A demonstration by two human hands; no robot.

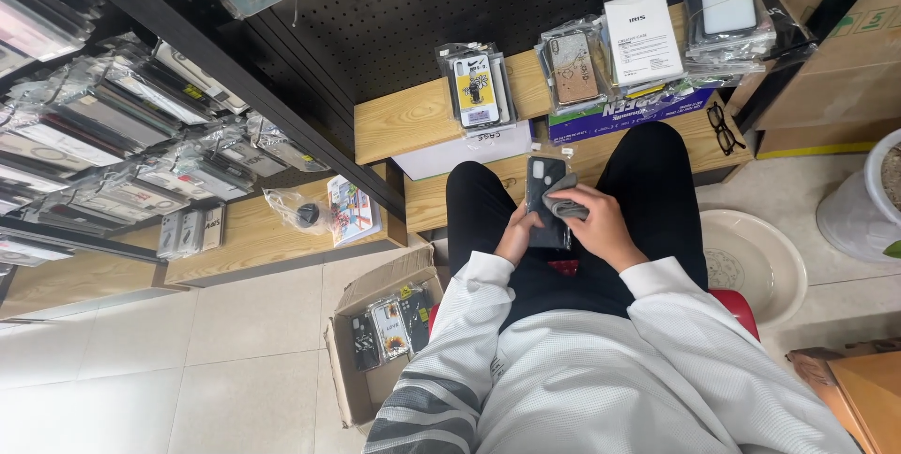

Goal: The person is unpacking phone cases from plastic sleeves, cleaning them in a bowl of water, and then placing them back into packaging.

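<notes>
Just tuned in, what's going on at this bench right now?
A seated person holds a dark phone case upright over their lap with the left hand, while the right hand presses a grey cloth against it. Packaged cases lie in stacks on the wooden bench ahead. A cardboard box with more cases sits on the floor to their left.

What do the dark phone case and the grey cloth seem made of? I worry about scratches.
The phone case, held by the left hand, looks like dark matte plastic or rubbery material: it shows no glare, though the view is too small to settle which. The cloth, pressed on it by the right hand, looks like soft grey fabric, folding limply, perhaps microfibre.
</notes>
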